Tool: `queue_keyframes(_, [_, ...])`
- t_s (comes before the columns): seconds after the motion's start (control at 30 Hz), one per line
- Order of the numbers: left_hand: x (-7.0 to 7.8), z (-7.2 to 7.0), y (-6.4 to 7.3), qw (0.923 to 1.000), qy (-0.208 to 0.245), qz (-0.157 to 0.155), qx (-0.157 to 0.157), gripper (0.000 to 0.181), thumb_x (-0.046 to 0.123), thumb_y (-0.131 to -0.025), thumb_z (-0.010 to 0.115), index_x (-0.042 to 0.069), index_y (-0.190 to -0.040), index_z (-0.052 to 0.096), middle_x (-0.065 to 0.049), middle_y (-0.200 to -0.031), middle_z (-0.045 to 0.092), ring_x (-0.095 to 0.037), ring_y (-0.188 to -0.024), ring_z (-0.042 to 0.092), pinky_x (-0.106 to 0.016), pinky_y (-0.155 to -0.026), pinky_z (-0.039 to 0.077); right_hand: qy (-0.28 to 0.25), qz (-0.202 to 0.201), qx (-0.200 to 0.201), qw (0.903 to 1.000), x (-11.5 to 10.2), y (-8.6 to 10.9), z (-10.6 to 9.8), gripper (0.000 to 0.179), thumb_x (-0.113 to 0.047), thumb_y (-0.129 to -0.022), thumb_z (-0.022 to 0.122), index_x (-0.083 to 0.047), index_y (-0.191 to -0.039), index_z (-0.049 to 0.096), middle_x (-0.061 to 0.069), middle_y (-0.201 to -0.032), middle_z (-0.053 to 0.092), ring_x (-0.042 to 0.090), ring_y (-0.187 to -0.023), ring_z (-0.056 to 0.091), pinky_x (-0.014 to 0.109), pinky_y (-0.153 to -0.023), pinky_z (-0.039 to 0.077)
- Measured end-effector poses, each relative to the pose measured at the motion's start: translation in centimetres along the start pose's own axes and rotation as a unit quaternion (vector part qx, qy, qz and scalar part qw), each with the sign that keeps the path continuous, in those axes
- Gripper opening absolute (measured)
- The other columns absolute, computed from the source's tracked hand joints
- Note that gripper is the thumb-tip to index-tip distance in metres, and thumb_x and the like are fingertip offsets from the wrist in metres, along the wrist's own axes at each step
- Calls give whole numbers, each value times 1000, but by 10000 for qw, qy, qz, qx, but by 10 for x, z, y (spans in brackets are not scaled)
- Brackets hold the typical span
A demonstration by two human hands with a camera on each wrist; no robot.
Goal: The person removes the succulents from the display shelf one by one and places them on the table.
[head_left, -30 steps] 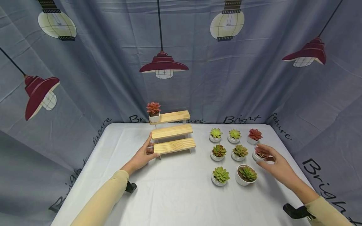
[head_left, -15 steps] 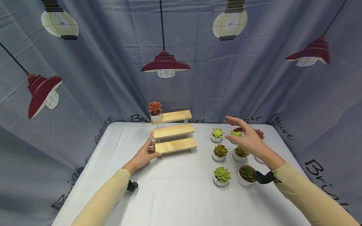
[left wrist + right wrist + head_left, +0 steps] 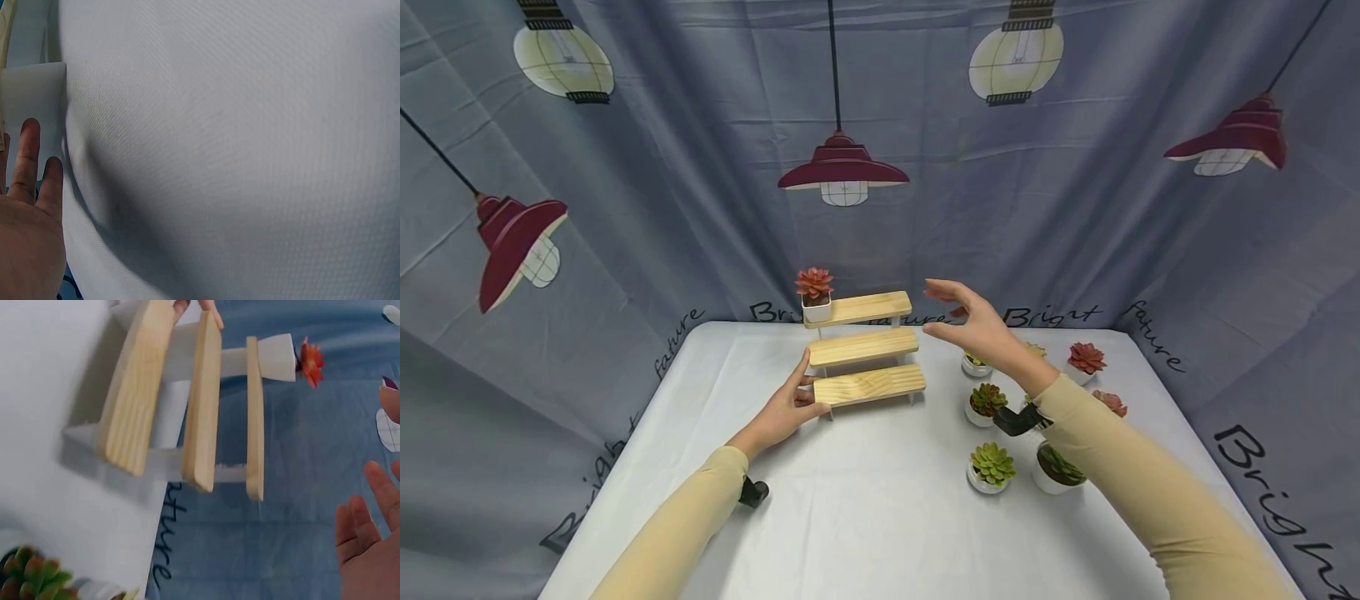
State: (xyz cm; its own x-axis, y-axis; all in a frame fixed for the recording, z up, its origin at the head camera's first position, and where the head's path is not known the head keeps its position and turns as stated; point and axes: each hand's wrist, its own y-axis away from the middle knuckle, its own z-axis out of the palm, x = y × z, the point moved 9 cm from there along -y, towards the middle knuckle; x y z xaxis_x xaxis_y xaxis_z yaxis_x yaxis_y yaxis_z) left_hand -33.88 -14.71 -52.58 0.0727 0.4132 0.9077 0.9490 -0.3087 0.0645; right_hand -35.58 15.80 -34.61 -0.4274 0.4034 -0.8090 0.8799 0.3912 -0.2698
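Note:
A three-tier wooden display stand (image 3: 868,385) with pale supports stands at the back of the table. My left hand (image 3: 782,414) grips its left end, thumb at the lowest tier's front and index finger up by the middle tier. In the left wrist view, fingers (image 3: 26,165) lie along the white side support (image 3: 31,94). A red succulent in a white pot (image 3: 816,298) sits on the left of the top tier. My right hand (image 3: 973,323) hovers to the right of the stand, fingers and thumb spread, with nothing between them.
Several potted succulents stand at the right of the table (image 3: 865,500), among them a red one (image 3: 1085,360), a green one (image 3: 992,467) and a larger white pot (image 3: 1052,479). My right forearm (image 3: 1120,467) partly covers some. A grey curtain (image 3: 715,208) hangs behind.
My right hand has moved left from the pots at the right, over the others, to beside the stand, leaving the pink succulent there. My left hand stays at the stand.

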Motion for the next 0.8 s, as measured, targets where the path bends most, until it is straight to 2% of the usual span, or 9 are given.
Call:
queue_keyframes(0.23, [1, 0, 0, 10000, -64, 43, -12, 110, 34, -93, 79, 45, -163, -6, -12, -154, 40, -27, -121, 57, -49, -108, 44, -103, 147, -160, 9997, 2, -29, 28, 71, -31, -97, 74, -24, -158, 39, 1, -153, 48, 26, -140, 40, 49, -108, 36])
queue_keyframes(0.53, [-2, 1, 0, 10000, -12, 31, -18, 109, 34, -94, 78, 43, -163, -6, -14, -154, 39, -28, -121, 57, -50, -106, 45, -634, 359, -148, 9972, 13, -61, 67, 70, -26, -95, 76, -21, -157, 43, 5, -151, 50, 31, -141, 37, 48, -108, 37])
queue_keyframes(0.8, [-2, 1, 1, 9999, 106, -53, -53, 109, 37, -92, 79, 50, -161, -4, -14, -156, 36, -29, -123, 56, -50, -106, 45, -678, 508, -181, 9962, 16, -81, 94, 72, -29, -95, 77, -19, -157, 43, 4, -153, 47, 29, -140, 42, 46, -110, 41])
